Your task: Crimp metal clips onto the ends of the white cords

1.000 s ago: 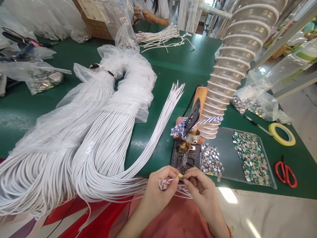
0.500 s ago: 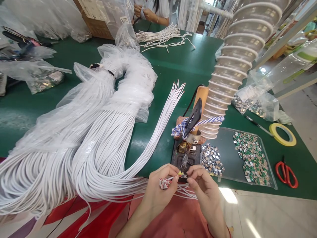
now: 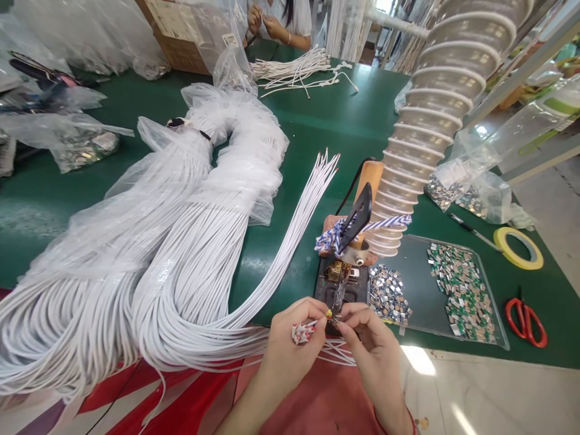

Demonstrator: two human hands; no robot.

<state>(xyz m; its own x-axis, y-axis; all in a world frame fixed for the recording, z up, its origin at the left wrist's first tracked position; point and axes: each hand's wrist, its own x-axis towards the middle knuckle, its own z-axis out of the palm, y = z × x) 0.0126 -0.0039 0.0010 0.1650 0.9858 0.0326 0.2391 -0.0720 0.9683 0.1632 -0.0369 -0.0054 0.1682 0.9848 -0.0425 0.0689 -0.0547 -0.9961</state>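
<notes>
My left hand (image 3: 296, 335) is closed around a bunch of white cables whose red and white wire ends (image 3: 302, 332) stick out by the palm. Between its thumb and index fingertip shows a small yellow piece (image 3: 328, 313). My right hand (image 3: 369, 335) pinches at a tiny part right beside it, mostly covered by the fingertips; it looks like a small metal connector. Both hands meet at the front of a dark soldering stand (image 3: 322, 289). Behind them, a wooden post (image 3: 369, 175) carries a black lever tied with blue-and-white cord (image 3: 333, 235).
Loose metal connectors (image 3: 389, 293) and small green boards (image 3: 466, 296) lie on a tray (image 3: 419, 266) at right. Past it are yellow tape (image 3: 519, 248) and red scissors (image 3: 525, 323). A ribbed duct (image 3: 430, 115) hangs overhead. White cable bundles (image 3: 190, 260) fill the left. A co-worker's hands (image 3: 267, 24) show opposite.
My right hand has moved slightly left, closer to my left fingertips. The small metal part that showed between the hands is now largely covered by fingers.
</notes>
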